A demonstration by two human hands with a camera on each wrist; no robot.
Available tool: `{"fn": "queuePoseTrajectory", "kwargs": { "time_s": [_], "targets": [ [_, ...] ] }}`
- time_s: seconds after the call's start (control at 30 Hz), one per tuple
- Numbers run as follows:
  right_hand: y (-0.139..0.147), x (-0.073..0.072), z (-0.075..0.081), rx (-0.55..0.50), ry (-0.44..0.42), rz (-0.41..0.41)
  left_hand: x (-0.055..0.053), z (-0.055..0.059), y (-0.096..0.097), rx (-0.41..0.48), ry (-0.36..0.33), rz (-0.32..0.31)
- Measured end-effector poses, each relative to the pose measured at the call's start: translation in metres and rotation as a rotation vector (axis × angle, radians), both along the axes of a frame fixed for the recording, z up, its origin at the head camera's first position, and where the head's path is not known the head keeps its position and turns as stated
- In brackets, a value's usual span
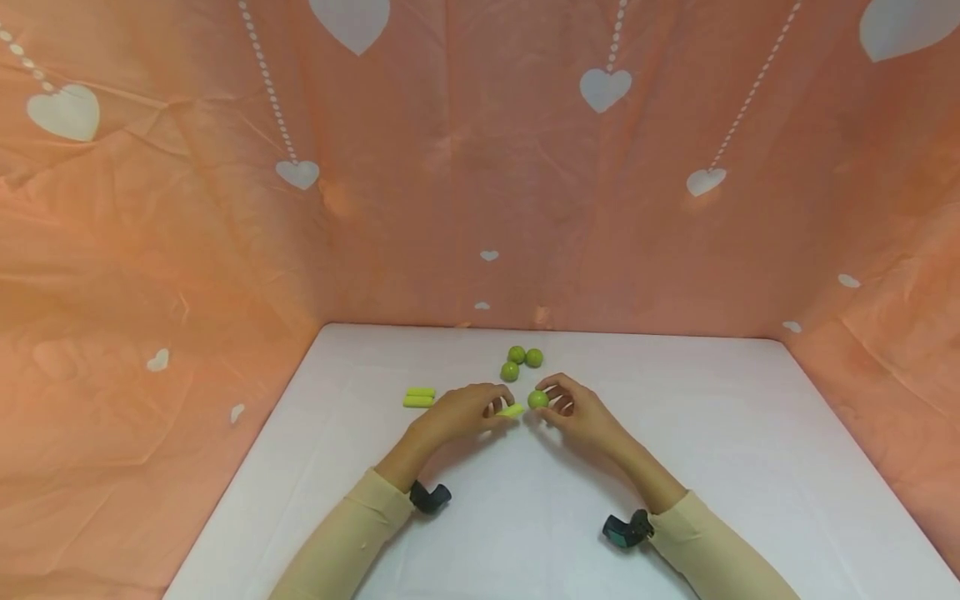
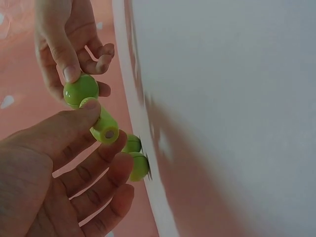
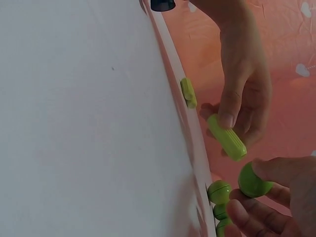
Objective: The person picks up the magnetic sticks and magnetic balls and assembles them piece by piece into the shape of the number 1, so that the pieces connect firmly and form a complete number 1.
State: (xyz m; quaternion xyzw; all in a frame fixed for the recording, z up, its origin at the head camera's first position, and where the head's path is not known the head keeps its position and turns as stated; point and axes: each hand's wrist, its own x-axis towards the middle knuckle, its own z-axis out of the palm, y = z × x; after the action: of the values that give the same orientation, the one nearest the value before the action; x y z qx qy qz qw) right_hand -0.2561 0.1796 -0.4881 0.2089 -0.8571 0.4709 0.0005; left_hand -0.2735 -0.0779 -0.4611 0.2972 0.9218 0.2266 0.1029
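My left hand (image 1: 471,410) pinches a yellow-green ribbed stick (image 3: 227,137) between thumb and fingers, above the table. A small round dot shows in the stick's end in the left wrist view. Facing it, my right hand (image 1: 581,412) holds a shiny green ball (image 1: 537,399) by thumb and fingertips. A small gap separates stick and ball in the right wrist view. Just beyond the hands, three more green balls (image 1: 517,355) sit close together on the table. To the left of my left hand lie two similar yellow-green sticks (image 1: 418,397), side by side.
A white-covered table (image 1: 495,533) spreads under both arms. Orange-pink cloth (image 1: 465,167) with white hearts stands behind it and at both sides. Each wrist wears a dark camera, such as the right wrist camera (image 1: 627,529).
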Motion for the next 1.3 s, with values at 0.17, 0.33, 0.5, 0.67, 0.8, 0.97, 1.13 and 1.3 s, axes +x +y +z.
{"fn": "queuePoseTrajectory", "kwargs": {
  "time_s": [0.17,0.33,0.5,0.67,0.8,0.97,1.13,1.3],
  "targets": [
    [-0.003,0.002,0.000,-0.007,-0.011,0.004,0.001,0.000,0.001,0.002,0.011,-0.011],
    [-0.006,0.004,0.000,-0.029,-0.006,0.016,0.002,0.000,0.001,0.002,0.034,-0.023],
    [-0.006,0.002,-0.003,-0.097,-0.053,0.045,0.002,0.000,0.001,0.005,0.063,-0.018],
    [-0.006,0.000,-0.008,-0.171,-0.176,0.043,0.002,-0.001,0.003,0.001,0.064,-0.010],
    [-0.005,-0.002,-0.013,-0.200,-0.198,0.035,0.002,-0.002,0.004,-0.002,0.053,0.004],
    [-0.004,-0.002,-0.015,-0.235,-0.205,0.023,0.001,-0.003,0.007,0.004,0.042,0.021],
    [-0.003,-0.004,-0.016,-0.265,-0.250,0.003,-0.001,-0.001,0.007,0.019,0.035,0.021],
    [0.001,-0.006,-0.018,-0.264,-0.304,-0.023,-0.010,0.001,0.005,0.024,0.048,0.033]
  ]
}}
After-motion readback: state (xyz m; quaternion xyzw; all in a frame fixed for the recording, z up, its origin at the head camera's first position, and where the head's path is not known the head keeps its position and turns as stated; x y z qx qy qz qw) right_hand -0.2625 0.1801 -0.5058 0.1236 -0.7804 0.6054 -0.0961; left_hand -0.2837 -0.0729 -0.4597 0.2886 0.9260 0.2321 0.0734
